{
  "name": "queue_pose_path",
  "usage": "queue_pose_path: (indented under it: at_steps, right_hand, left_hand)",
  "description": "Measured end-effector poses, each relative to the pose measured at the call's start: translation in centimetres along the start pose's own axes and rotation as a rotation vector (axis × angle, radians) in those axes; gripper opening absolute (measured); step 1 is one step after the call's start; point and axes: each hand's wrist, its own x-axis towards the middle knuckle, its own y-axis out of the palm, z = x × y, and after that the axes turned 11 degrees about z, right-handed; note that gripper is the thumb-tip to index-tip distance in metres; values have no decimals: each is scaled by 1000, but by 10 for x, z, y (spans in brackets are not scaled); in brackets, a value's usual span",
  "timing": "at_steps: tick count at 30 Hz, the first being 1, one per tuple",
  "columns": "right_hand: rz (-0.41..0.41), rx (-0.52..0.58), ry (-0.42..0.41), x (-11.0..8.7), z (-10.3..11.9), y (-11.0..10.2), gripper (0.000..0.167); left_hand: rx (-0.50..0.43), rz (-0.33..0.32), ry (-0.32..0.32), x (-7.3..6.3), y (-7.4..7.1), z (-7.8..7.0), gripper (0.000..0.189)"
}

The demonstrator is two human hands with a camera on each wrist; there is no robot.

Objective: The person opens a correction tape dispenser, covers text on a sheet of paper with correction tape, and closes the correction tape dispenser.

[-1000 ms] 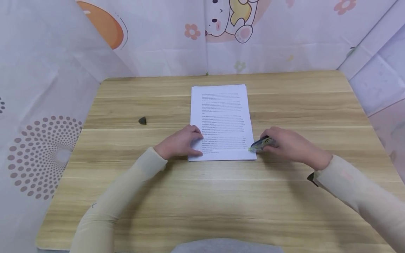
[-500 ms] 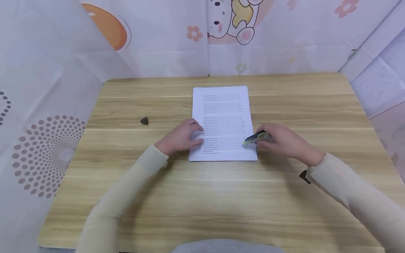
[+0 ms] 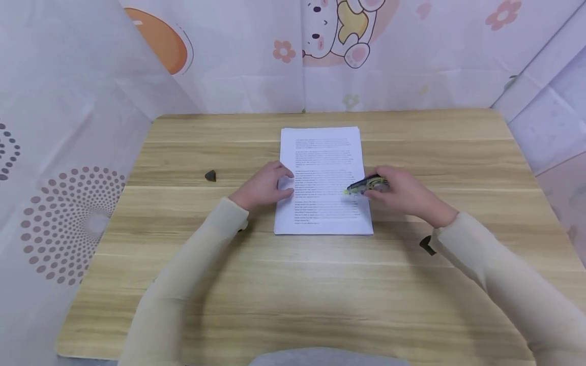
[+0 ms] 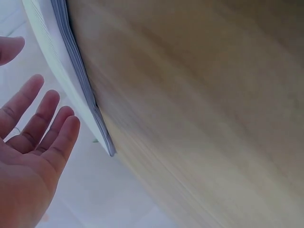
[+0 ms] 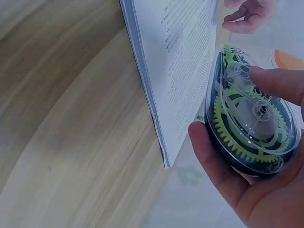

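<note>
A stack of printed paper lies on the wooden table. My right hand holds a correction tape, a clear teardrop case with green gears inside. Thumb on one face and fingers on the other, it grips the case. The green tip points left over the lower right part of the text in the head view. At the stack's left edge is my left hand, thumb and fingers spread apart and reaching over the margin. In the left wrist view its fingers are loosely bent with nothing between them.
Left of the paper on the table lies a small dark wedge-shaped piece. A white patterned curtain hangs behind the far table edge and along the left side.
My right hand has carried the correction tape from the paper's lower right corner up and left over the text. My left hand has slid farther up the left edge.
</note>
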Motion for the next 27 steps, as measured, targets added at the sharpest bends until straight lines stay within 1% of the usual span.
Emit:
queue_pose_path:
  at_steps: [3, 6, 12, 15, 19, 24, 27]
  right_hand:
    - [7, 9, 31, 5, -1, 0, 31]
    - [0, 15, 41, 10, -3, 1, 32]
    - [-26, 28, 37, 19, -7, 6, 31]
    - [-27, 35, 35, 23, -7, 7, 32]
    - [-7, 44, 38, 24, -6, 8, 32]
    - [7, 52, 45, 26, -5, 6, 33]
    - [-7, 58, 47, 28, -4, 5, 32]
  left_hand:
    - [2, -3, -26, 2, -1, 1, 41]
    - [3, -2, -41, 4, -1, 2, 42]
    - [-5, 16, -50, 8, 1, 2, 41]
    - [6, 28, -56, 10, 2, 2, 42]
    - [19, 43, -68, 13, 2, 1, 43]
    - [-4, 61, -82, 14, 0, -2, 43]
    - [-2, 71, -90, 13, 0, -2, 44]
